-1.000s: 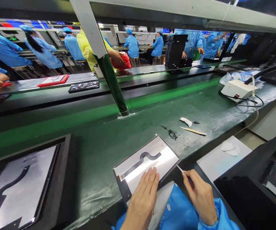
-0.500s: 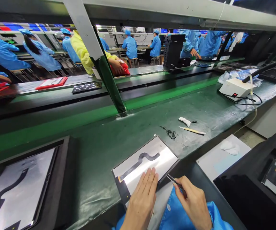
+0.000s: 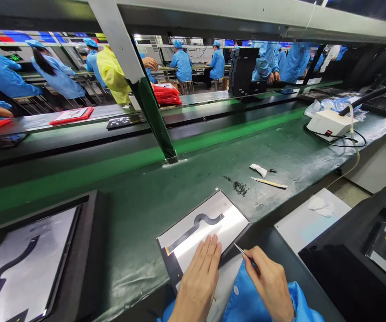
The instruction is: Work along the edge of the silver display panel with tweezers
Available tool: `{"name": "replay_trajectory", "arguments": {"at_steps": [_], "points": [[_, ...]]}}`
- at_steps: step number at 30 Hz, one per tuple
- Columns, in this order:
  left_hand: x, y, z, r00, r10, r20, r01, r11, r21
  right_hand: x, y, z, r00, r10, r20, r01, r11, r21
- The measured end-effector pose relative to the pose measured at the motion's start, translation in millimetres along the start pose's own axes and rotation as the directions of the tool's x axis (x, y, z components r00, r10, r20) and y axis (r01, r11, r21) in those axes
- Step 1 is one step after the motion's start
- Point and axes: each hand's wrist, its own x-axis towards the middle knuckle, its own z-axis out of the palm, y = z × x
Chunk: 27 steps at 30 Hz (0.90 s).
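Observation:
Flat on a silvery display panel (image 3: 209, 228) lies my left hand (image 3: 198, 277), its fingers stretched out side by side. The panel sits at an angle over the bench's front edge, and a dark S-shaped flex cable (image 3: 188, 230) runs along its back. My right hand (image 3: 268, 279) pinches a pair of metal tweezers (image 3: 241, 251). Their tips are at the panel's near right edge; whether they touch it I cannot tell. Beyond the panel, on the green bench (image 3: 139, 210), are black scraps (image 3: 240, 188), a craft knife (image 3: 269, 182) and a white wad (image 3: 258, 170).
Another panel (image 3: 42, 250) lies in a black foam tray (image 3: 94, 250) on the left. A slanted post (image 3: 156, 120) rises from the bench. At right stand a white box (image 3: 330, 124) with a hose and a black tray (image 3: 343, 255). Several co-workers in blue sit beyond the conveyor (image 3: 193, 125).
The tweezers and my right hand have shifted very slightly; my left hand and the panel stay put. Across the line, the yellow-clad person's hands have left the red stack, and a dark sheet moved right.

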Motion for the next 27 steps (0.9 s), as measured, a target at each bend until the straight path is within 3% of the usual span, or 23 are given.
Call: {"name": "replay_trajectory", "arguments": {"at_steps": [13,27], "points": [[0.6,-1.2,-3.1,1.000,0.008,0.029,-0.009,0.999,0.034,3.7,8.1,-2.9,0.998,0.065,-0.002,-0.065,0.995,0.078],[-5.7,-5.8,-0.6,0.996,0.045,0.076,-0.047,0.998,0.033,22.1,38.7,-22.1,0.989,0.071,-0.129,-0.076,0.996,-0.035]]}}
